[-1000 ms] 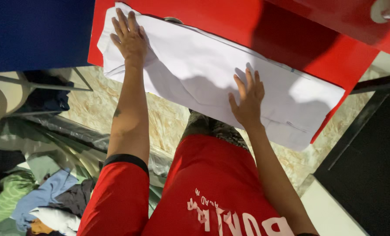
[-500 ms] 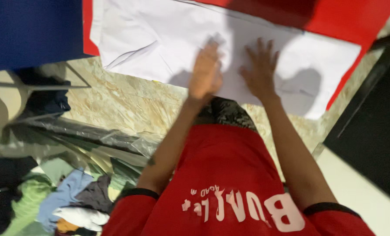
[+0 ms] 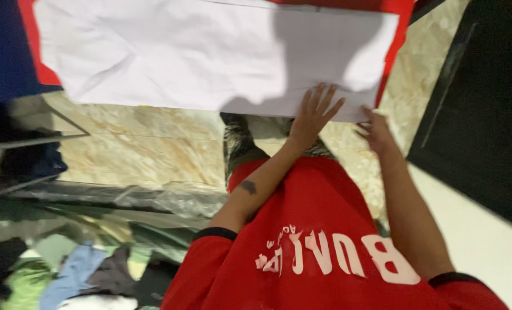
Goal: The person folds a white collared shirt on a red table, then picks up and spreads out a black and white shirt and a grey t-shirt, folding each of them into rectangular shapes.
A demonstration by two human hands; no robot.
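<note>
A white cloth (image 3: 198, 57) lies spread flat on a red table (image 3: 392, 51), its near edge hanging slightly over the table's side. My left hand (image 3: 312, 117) rests on that near edge toward the right end, palm down with fingers spread. My right hand (image 3: 375, 130) is at the cloth's near right corner, fingers curled around the corner. Both arms reach forward from my red shirt (image 3: 324, 241).
A blue surface (image 3: 0, 57) adjoins the table at left, with a metal frame (image 3: 43, 138) and dark cloth below it. Crumpled plastic sheet (image 3: 152, 198) and a pile of clothes (image 3: 66, 275) lie on the marbled floor. A dark panel (image 3: 485, 103) stands at right.
Both hands slid from the cloth's middle to its near right end. My right hand went from flat to curled at the corner. The view shifted right.
</note>
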